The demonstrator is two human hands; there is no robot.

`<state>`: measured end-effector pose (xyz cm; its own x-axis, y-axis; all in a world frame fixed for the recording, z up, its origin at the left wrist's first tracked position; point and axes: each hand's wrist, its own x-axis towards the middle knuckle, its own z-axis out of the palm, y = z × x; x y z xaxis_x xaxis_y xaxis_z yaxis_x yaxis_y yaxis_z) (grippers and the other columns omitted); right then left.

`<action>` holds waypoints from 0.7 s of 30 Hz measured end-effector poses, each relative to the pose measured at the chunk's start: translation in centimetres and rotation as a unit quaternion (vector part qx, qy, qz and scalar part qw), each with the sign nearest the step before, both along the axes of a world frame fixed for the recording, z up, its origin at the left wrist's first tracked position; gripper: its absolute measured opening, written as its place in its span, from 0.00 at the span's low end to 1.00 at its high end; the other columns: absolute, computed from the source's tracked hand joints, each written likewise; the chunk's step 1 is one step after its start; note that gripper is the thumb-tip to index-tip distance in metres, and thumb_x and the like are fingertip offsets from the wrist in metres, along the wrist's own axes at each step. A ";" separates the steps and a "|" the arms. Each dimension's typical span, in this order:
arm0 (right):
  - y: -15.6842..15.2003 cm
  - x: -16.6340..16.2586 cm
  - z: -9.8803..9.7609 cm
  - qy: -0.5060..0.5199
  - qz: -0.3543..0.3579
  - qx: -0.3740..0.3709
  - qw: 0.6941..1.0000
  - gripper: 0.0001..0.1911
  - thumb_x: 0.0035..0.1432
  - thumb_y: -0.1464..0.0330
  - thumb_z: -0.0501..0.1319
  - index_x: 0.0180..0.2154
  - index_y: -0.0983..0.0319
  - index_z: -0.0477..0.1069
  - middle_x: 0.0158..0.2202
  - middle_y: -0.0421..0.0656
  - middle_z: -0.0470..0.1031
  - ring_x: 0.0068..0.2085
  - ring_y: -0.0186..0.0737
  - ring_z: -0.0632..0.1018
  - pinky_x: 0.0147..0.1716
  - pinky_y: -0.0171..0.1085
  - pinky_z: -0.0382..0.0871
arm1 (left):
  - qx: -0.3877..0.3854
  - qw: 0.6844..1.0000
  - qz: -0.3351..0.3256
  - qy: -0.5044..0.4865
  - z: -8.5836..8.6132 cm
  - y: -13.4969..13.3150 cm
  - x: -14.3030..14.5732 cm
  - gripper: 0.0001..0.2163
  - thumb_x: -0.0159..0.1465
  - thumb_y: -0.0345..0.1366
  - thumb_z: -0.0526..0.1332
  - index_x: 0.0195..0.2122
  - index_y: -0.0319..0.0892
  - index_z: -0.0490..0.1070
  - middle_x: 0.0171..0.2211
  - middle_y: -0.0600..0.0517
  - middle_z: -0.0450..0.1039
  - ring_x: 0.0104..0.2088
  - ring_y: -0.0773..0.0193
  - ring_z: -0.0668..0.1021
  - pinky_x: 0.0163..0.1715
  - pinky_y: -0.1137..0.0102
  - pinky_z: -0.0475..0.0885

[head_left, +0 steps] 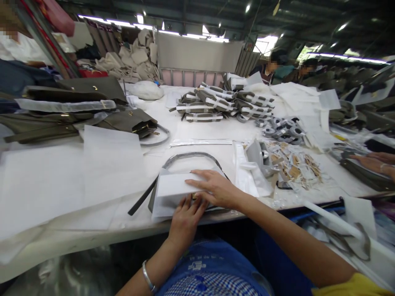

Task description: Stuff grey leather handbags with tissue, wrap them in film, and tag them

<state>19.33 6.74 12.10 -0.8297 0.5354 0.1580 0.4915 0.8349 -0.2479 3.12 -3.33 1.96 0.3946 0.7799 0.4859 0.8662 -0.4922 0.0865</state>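
A grey bag (185, 193) wrapped in white paper (175, 185) is seen lying flat at the near edge of the desk (61, 197), its curved handle (188, 156) arching away from the person and a dark strap (142, 199) trailing off to the left of the bag. The right hand (216, 189) is laid open, palm down, on the paper over the bag, fingers spread and pointing left. The left hand (187, 216) is placed at the bag's near edge, just below the right hand, its fingertips tucked against the bag under the paper; whether anything is pinched there cannot be told. A bangle (148, 277) is worn on the left wrist. Right of the bag, crumpled paper and small card tags (296, 166) are scattered. Beyond the bag, wrapped straps (216, 105) are piled. To the far left of the bag, olive bags (77, 107) are stacked. At the far right, another person's hand (375, 162) is rested on the desk.
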 end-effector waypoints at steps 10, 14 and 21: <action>-0.2 1.1 -4.7 -0.045 0.041 -0.024 0.998 0.23 0.71 0.61 0.48 0.65 0.55 0.60 0.68 0.47 0.57 0.65 0.50 0.61 0.63 0.54 0.54 | -0.001 1.000 0.008 0.004 0.4 -0.1 0.3 0.15 0.66 0.28 0.59 0.53 0.45 0.71 0.45 0.48 0.76 0.40 0.55 0.75 0.40 0.60 0.71; 0.0 1.5 -4.7 -0.006 0.047 -0.022 0.999 0.22 0.71 0.60 0.49 0.62 0.56 0.64 0.65 0.46 0.62 0.62 0.46 0.65 0.61 0.49 0.60 | 0.006 1.000 0.006 0.008 0.3 -0.1 0.1 0.16 0.66 0.29 0.58 0.55 0.45 0.70 0.45 0.47 0.77 0.41 0.55 0.75 0.41 0.60 0.71; 0.4 2.0 -5.6 0.038 0.066 -0.023 0.997 0.21 0.70 0.60 0.51 0.60 0.58 0.67 0.64 0.46 0.65 0.63 0.47 0.65 0.60 0.49 0.61 | 0.025 1.000 0.001 0.007 -0.5 -0.1 0.0 0.17 0.66 0.27 0.58 0.55 0.45 0.70 0.48 0.47 0.77 0.43 0.54 0.76 0.40 0.60 0.72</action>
